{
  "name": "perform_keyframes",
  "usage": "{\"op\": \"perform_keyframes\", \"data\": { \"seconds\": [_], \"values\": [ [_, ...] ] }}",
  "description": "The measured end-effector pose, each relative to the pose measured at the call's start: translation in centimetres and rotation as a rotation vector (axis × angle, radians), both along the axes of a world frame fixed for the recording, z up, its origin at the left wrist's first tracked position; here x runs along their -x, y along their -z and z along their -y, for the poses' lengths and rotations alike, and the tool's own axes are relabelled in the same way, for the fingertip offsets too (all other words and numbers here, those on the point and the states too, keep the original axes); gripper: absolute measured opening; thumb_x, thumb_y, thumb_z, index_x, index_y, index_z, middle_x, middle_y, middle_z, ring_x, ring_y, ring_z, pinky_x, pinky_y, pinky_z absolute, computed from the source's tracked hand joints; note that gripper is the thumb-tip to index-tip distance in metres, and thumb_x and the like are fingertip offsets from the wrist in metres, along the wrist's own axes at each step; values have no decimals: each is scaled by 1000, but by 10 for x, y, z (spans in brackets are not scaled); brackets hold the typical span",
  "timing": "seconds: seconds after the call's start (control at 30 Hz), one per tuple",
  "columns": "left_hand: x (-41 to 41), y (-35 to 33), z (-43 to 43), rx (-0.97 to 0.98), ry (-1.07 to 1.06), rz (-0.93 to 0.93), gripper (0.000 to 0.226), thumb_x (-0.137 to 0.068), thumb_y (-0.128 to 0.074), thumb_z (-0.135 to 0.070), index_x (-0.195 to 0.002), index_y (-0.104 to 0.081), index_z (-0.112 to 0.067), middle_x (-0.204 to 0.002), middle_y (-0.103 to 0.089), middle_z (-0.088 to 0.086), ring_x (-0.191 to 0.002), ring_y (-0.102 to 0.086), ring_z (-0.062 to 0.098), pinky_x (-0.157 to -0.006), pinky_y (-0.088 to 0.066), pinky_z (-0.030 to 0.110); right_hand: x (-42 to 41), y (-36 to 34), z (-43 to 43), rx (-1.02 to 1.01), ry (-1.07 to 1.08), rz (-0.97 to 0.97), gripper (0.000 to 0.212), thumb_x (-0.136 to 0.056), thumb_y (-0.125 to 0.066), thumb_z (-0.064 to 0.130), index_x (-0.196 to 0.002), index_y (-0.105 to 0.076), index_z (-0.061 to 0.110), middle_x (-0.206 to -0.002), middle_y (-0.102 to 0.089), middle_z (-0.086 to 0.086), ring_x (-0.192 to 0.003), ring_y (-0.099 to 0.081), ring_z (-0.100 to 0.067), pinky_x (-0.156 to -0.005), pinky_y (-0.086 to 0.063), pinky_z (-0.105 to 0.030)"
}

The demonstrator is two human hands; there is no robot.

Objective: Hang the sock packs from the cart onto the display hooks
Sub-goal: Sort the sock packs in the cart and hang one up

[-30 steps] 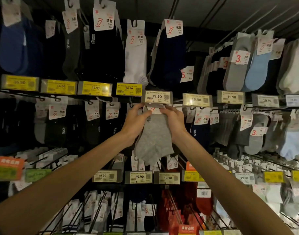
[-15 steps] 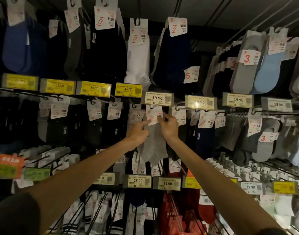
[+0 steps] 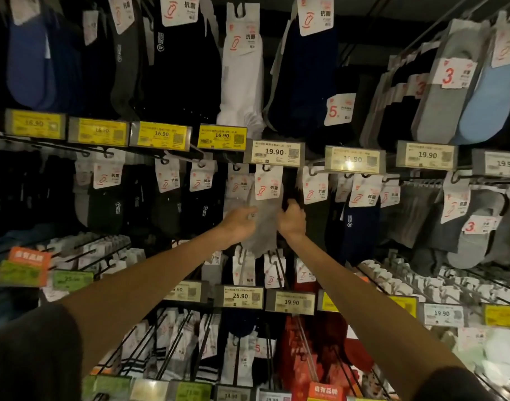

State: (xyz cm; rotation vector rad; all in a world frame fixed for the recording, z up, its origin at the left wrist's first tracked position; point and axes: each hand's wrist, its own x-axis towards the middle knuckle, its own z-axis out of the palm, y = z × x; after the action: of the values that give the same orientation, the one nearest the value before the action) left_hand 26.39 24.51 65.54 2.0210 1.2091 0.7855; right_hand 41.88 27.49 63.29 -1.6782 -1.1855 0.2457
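Half a second back both hands were up at the card. Now I see them lowered, and the grey ankle-sock pack with its white header card [image 3: 263, 227] hangs from the black wire hook [image 3: 266, 168] under the white 19.90 price tag [image 3: 274, 153], centre frame. I judge this pack hung. My left hand [image 3: 237, 224] lies slack-fingered against the pack's left edge. The right hand [image 3: 291, 219] is curled at its right edge, and I cannot tell whether it pinches fabric.

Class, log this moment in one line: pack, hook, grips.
grey sock pack: hanging on hook under 19.90 tag | left grip: open at pack | right grip: curled beside pack, hold unclear
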Motion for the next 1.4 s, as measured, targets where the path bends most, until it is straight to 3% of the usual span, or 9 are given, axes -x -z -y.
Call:
{"op": "perform_keyframes", "data": {
  "seconds": [0.2, 0.33, 0.5, 0.63, 0.77, 1.0, 1.17, 1.3, 1.4],
  "values": [
    [17, 31, 21, 9, 56, 65, 53, -92, -49, 3, -142, -50, -14, -143, -51, 3, -134, -46, 20, -98, -37, 17, 6, 49, 52, -56, -28, 129, 34, -93, -55, 10, -127, -56, 8, -123, -57, -17, -114, -57, -32, -96, -50, -44],
    [28, 50, 52, -79, 36, 157, 47, -92, -50, 3, -136, -54, -13, -131, -59, 5, -118, -55, 18, -85, -37, 13, 25, 63, 105, -146, -34, 265, 25, -88, -53, 2, -110, -66, 1, -116, -63, -14, -112, -55, -29, -94, -42, -25],
    [57, 103, 91, -92, 54, 299, 34, -90, -55, 4, -118, -66, -11, -108, -70, 9, -95, -67, 23, -79, -54, 32, 68, 101, 169, -191, -11, 366, 26, -86, -54, -1, -107, -68, 5, -107, -64, -12, -106, -52, -24, -87, -34, -20],
    [86, 168, 124, 59, 129, 266, 31, -93, -49, 5, -110, -67, -14, -102, -71, 9, -79, -71, 20, -59, -50, 15, 105, 169, 210, -57, -34, 325, 30, -81, -50, 0, -103, -69, 5, -105, -67, -12, -105, -56, -28, -89, -41, -28],
    [121, 246, 153, 155, 197, 164, 27, -90, -53, 5, -100, -69, -14, -96, -71, 6, -80, -70, 22, -68, -55, 31, 137, 256, 246, 178, -93, 231, 28, -76, -50, 0, -94, -72, 2, -99, -70, -16, -96, -62, -35, -85, -50, -41],
    [157, 395, 184, 379, 164, 2, 26, -90, -52, 5, -99, -70, -13, -96, -72, 19, -81, -70, 36, -72, -59, 52, 154, 395, 298, 609, -138, 47, 17, -83, -53, -11, -90, -69, -9, -88, -67, -22, -80, -58, -27, -72, -43, -35],
    [165, 521, 209, 565, 131, -96, 20, -93, -55, -2, -105, -68, -11, -94, -68, 22, -76, -66, 34, -72, -59, 46, 150, 513, 318, 916, -176, 51, 23, -82, -59, 1, -100, -73, 4, -105, -71, -17, -99, -65, -33, -89, -46, -33],
    [173, 599, 228, 675, 66, -186, 27, -91, -50, -14, -114, -64, -9, -96, -65, 12, -81, -69, 34, -73, -58, 39, 147, 601, 328, 1046, -194, -96, 29, -84, -58, 0, -111, -68, 4, -116, -67, -13, -100, -64, -27, -69, -39, -13],
    [180, 653, 231, 796, -62, -229, 27, -96, -49, -8, -120, -61, -15, -110, -62, 10, -83, -67, 27, -65, -58, 32, 150, 669, 332, 1120, -251, -171, 34, -85, -64, 3, -119, -62, 5, -115, -67, -18, -92, -65, -25, -69, -49, -20]
  ]
}}
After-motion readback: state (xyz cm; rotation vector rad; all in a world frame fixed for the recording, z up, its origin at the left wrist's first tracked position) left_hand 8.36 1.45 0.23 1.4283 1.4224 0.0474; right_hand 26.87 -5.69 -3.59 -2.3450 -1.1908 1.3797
